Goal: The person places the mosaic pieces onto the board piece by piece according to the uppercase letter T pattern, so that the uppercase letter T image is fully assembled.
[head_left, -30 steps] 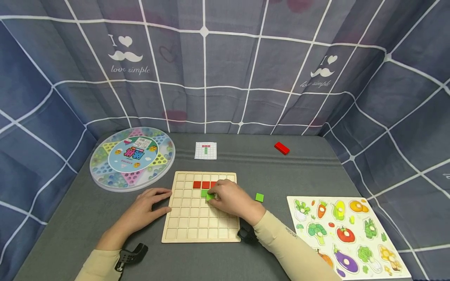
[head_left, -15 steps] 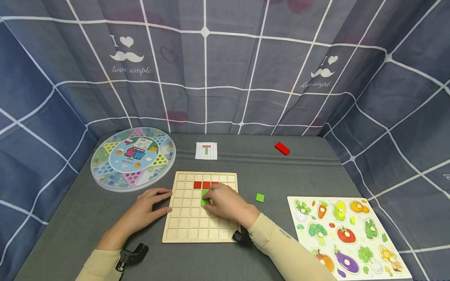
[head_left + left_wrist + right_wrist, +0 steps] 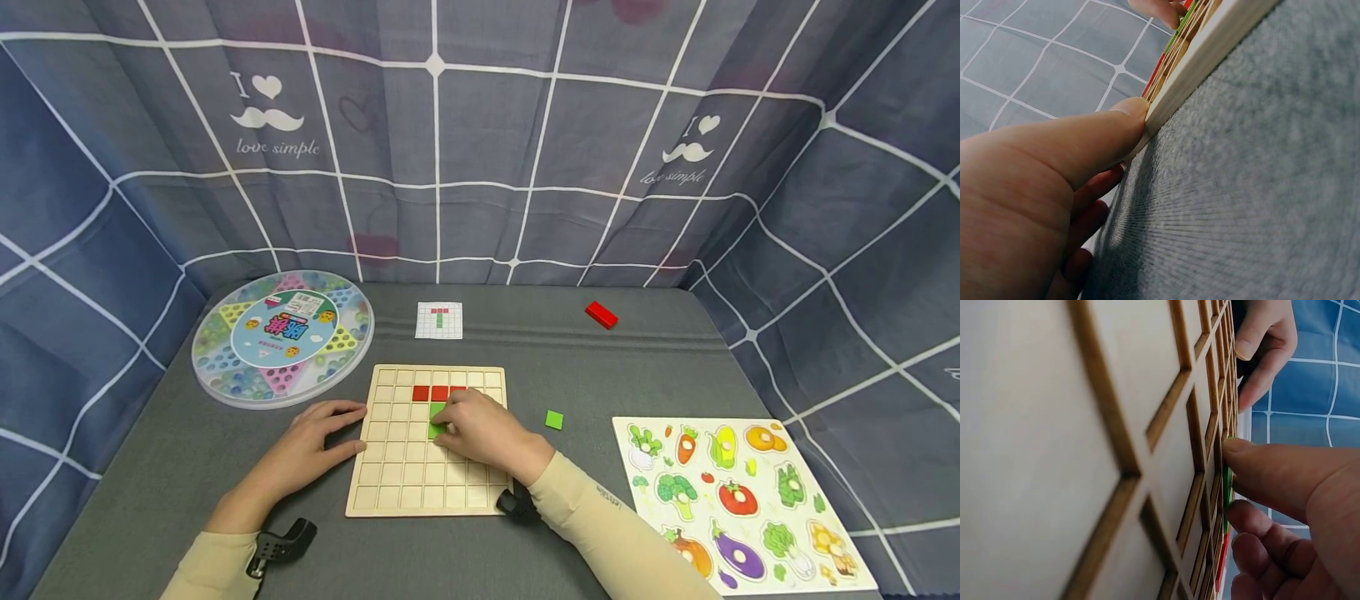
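A wooden grid board (image 3: pixel 397 477) lies flat before me. Red square tiles (image 3: pixel 430 393) form a row near its top. Below the middle one sits a green square tile (image 3: pixel 436 409). My right hand (image 3: pixel 487 429) has thumb and fingertips at another green tile (image 3: pixel 1227 487), which lies directly below the first, partly hidden by the fingers. In the right wrist view the thumb and index finger pinch its two sides. My left hand (image 3: pixel 315 437), thumb and fingers extended, touches the board's left edge; the left wrist view shows the thumb (image 3: pixel 1129 115) against the wooden rim.
Right of the board lies a loose green tile (image 3: pixel 554 420). A pattern card (image 3: pixel 438 322) with a red and green T is behind the board. A red block (image 3: pixel 602 315), a round game box (image 3: pixel 283 340) and a vegetable puzzle board (image 3: pixel 738 508) stand around it.
My right hand has moved slightly left with the green tile. The tile was tilted over the board and now lies in the column under the first green one. My left hand stayed put.
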Available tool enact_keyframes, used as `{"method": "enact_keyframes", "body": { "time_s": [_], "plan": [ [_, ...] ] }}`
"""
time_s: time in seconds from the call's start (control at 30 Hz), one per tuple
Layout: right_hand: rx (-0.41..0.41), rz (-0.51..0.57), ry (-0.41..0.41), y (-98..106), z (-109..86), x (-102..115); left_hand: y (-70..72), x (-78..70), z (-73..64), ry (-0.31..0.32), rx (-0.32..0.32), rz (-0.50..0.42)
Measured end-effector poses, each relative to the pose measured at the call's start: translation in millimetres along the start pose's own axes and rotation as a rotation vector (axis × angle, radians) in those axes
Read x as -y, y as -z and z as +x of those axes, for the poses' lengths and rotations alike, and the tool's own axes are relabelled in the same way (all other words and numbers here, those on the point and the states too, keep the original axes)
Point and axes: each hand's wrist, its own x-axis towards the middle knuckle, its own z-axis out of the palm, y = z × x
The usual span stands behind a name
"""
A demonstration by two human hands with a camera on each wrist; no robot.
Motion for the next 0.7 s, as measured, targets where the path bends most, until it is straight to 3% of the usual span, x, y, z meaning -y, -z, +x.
{"method": "enact_keyframes", "body": {
  "time_s": [0.37, 0.7],
  "plan": [
    [-0.025, 0.047, -0.055, 17.4, -9.7, -10.8, 1.5, -1.9, 0.2, -0.002, -0.005, -0.002],
    [-0.062, 0.058, -0.189, 33.4, -33.4, -36.0, 0.9, -1.2, -0.4, -0.004, -0.003, -0.002]
  ]
}}
